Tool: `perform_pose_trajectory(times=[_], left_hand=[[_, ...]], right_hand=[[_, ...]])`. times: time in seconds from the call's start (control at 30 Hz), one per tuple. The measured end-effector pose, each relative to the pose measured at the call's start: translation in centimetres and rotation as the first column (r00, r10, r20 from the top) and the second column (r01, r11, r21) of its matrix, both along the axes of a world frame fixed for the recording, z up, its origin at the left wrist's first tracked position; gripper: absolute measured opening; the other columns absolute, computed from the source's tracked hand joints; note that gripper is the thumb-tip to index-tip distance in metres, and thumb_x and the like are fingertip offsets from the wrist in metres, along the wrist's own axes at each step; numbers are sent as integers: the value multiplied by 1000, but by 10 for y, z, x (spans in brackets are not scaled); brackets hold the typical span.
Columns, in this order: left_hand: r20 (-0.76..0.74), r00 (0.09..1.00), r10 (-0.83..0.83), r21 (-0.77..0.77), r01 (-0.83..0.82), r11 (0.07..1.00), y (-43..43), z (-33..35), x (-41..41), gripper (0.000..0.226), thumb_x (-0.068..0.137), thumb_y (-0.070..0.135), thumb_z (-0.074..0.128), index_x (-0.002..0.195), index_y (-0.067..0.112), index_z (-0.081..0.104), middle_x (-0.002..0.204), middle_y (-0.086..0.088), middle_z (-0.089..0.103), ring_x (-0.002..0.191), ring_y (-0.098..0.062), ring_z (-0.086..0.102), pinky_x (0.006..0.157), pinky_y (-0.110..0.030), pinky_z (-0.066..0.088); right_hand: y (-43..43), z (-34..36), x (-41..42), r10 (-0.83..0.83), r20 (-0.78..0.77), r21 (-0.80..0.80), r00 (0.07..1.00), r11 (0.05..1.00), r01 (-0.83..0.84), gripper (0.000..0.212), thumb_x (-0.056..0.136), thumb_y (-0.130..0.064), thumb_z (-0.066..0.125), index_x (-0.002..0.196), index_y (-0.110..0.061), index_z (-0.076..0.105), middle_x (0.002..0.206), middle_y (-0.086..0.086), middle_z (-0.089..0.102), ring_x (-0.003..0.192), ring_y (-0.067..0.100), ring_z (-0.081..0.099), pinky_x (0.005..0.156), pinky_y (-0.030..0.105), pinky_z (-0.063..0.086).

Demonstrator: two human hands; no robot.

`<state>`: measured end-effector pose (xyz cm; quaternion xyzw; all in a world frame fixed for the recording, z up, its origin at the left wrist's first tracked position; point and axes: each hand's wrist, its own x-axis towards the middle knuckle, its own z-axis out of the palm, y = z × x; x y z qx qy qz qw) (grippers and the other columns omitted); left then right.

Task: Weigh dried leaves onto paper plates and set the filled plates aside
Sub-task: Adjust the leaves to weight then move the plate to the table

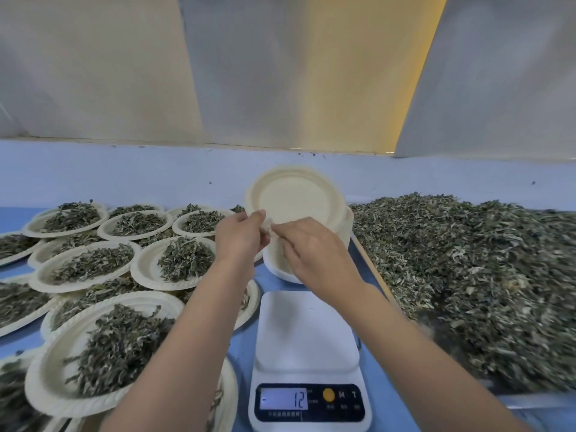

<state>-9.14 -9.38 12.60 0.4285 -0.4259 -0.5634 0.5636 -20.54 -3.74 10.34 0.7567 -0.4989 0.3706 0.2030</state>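
scale point(307, 332) 1 | leaf heap point(467, 260) 1 | filled plates point(141, 270) 12+ | empty plates point(293, 201) 2+

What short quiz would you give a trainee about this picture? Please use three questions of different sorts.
1. True or false: the platform of the scale is bare.
2. On which side of the scale is the loose leaf heap? A: left. B: right.
3. Fill in: the left hand and the right hand both pinch the rim of an empty ___.

Key: 1 true; 2 B; 3 paper plate.
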Motion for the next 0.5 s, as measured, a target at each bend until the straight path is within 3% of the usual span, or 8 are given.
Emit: perform_pose_trajectory(times=[0.1,0.2,0.27,0.33,0.4,0.5], left_hand=[[52,999,17,-9,-16,1000,14,-10,10,21,90,7,59,70,3,56,43,1,48,35,-9,42,49,-22,43],[79,996,-45,4,45,999,32,-21,20,8,90,4,58,84,7,62,42,4,49,34,-6,42,47,-22,41],[68,994,-89,8,89,996,41,-28,26,24,90,1,56,105,19,60,48,2,53,34,-6,42,41,-21,42],[93,990,-107,5,107,994,47,-35,30,33,90,3,56,112,27,58,60,-2,59,35,-8,43,40,-21,42],[184,981,-67,-11,70,997,53,-40,33,11,92,16,58,92,26,63,62,-2,62,37,-10,46,42,-23,43],[343,937,62,-46,-49,998,52,-47,36,33,91,38,54,67,18,65,58,-8,66,43,-19,52,54,-29,46]], right_hand=[[13,-3,-2,-103,245,45,964,995,94,36,90,-24,56,123,-11,63,129,1,61,123,20,45,109,37,31],[23,2,-12,-232,579,180,782,971,155,46,98,-20,47,143,-15,41,154,-3,29,142,10,17,113,21,10],[29,1,-20,-227,791,272,568,962,7,46,99,-17,42,145,-15,38,153,-3,33,139,9,28,107,16,18],[37,-5,-23,-220,870,265,441,963,-42,42,99,-14,41,140,-14,47,144,-3,47,126,6,42,103,20,30],[44,-14,-24,-228,894,256,385,967,-21,38,97,-12,42,133,-14,55,134,-3,56,121,9,48,104,27,37],[49,-29,-26,-271,919,275,288,961,28,32,95,-16,45,119,-17,67,118,-4,66,110,14,59,97,36,47]])
